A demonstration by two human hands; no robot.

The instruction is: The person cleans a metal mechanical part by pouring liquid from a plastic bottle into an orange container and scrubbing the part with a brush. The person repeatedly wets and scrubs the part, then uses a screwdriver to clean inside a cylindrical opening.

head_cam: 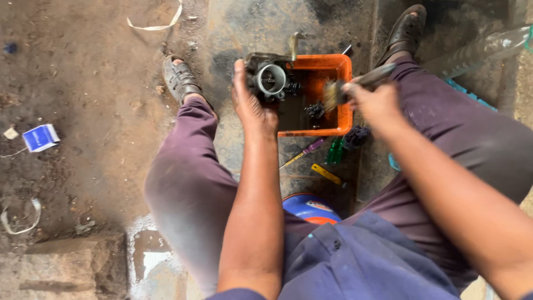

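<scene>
My left hand point(250, 105) grips a grimy metal carburettor point(269, 78) with a round bore, holding it over the left end of an orange plastic tray point(344, 66). My right hand point(373, 100) holds a paintbrush point(341, 91) by its handle, with the bristles pointing left over the tray, a short way from the carburettor. Dark liquid and a small black part point(315, 110) lie in the tray.
Screwdrivers with purple point(308, 150), green point(335, 151) and yellow point(326, 174) handles lie on the oily ground below the tray. A blue and orange container point(311, 207) sits between my knees. A clear plastic bottle point(483, 50) lies at right, a small blue box point(40, 137) at left.
</scene>
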